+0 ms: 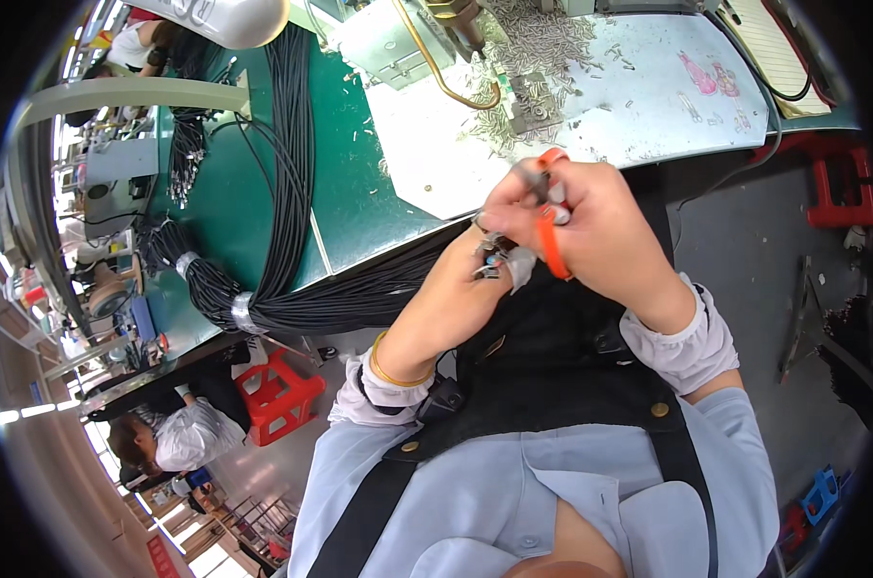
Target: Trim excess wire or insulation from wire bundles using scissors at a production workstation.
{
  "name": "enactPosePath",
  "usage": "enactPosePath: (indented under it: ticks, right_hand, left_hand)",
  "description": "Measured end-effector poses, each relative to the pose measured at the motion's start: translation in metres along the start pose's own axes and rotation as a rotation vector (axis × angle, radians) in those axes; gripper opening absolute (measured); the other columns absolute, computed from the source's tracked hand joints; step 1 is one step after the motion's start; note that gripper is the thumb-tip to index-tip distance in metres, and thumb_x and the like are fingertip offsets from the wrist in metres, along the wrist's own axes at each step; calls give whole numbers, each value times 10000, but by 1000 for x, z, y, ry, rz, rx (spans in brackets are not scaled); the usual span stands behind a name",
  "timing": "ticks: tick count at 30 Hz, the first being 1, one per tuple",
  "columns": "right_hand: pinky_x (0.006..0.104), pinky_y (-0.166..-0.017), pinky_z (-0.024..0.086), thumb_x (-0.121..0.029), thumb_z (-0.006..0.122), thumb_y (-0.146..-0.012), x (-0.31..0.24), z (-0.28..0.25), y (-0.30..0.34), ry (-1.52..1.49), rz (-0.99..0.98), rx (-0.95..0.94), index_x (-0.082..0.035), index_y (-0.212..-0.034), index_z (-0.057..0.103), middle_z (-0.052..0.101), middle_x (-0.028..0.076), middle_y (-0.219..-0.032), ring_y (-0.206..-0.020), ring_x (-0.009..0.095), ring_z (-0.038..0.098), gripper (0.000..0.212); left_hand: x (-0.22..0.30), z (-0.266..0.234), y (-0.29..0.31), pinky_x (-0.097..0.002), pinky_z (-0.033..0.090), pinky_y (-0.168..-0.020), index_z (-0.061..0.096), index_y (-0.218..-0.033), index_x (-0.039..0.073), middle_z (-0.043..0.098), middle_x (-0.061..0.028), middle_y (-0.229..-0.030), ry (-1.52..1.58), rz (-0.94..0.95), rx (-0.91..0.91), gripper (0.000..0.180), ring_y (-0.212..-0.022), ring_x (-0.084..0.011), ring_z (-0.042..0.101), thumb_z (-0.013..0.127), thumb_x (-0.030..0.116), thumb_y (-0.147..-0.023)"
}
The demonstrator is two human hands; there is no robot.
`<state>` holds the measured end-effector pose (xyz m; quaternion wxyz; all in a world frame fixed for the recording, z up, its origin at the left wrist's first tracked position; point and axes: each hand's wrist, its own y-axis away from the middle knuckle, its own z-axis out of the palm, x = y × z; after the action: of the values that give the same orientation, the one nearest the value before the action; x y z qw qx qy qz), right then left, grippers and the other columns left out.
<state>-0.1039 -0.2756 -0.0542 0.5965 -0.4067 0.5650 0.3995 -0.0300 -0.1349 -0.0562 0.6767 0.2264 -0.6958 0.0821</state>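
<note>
My left hand (461,289) is closed round small shiny metal pieces (490,258), which look like the tips of black cables. A scrap of clear plastic (520,268) shows beside them. My right hand (600,217) grips an orange-handled tool (553,243); its working end is blurred and partly behind my fingers, so its exact kind does not show. Both hands meet in front of my apron, near the table's front edge. A thick bundle of black cables (345,308) runs along that edge and passes behind my left hand.
A machine (398,43) with a bent brass-coloured tube stands on a white board (422,154). Loose metal terminals (552,43) are heaped around it. More cables (287,164) lie on the green table (345,193). Red stools (280,395) stand on the floor; another person (191,433) sits at left.
</note>
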Motion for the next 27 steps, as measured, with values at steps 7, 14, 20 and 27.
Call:
enactPosePath:
  ticks: [7, 14, 20, 27]
  right_hand:
    - [204, -556, 432, -40, 574, -803, 6, -3, 0, -40, 245, 106, 37, -847, 559, 572, 54, -720, -659, 84, 534, 90]
    - [225, -607, 479, -1, 546, -801, 27, 5, 4, 614, -697, 348, 40, -912, 563, 618, 117, -907, -754, 111, 582, 120]
    - [262, -658, 495, -26, 527, -826, 26, 10, 14, 53, -183, 261, 35, -932, 565, 596, 135, -1024, -812, 147, 591, 128]
    - [274, -689, 494, -84, 516, -852, 19, 4, 8, -363, 47, 102, 40, -893, 555, 592, 134, -1016, -816, 162, 595, 137]
  left_hand:
    - [4, -3, 0, -240, 448, -645, 441, -1113, -19, 554, -80, -831, 102, -47, 137, 286, -715, -124, 534, 463, -14, -829]
    - [16, -10, 1, -241, 458, -547, 459, -1055, -34, 596, -114, -762, 532, -122, 165, 229, -590, -127, 553, 480, -6, -829]
    - [17, -2, 1, -214, 448, -524, 468, -1037, -33, 605, -94, -730, 286, -109, 269, 206, -567, -119, 554, 486, 1, -835]
    - [10, -2, 5, -215, 424, -459, 471, -999, -32, 589, -137, -752, 69, -19, 293, 158, -525, -146, 539, 473, 4, -845]
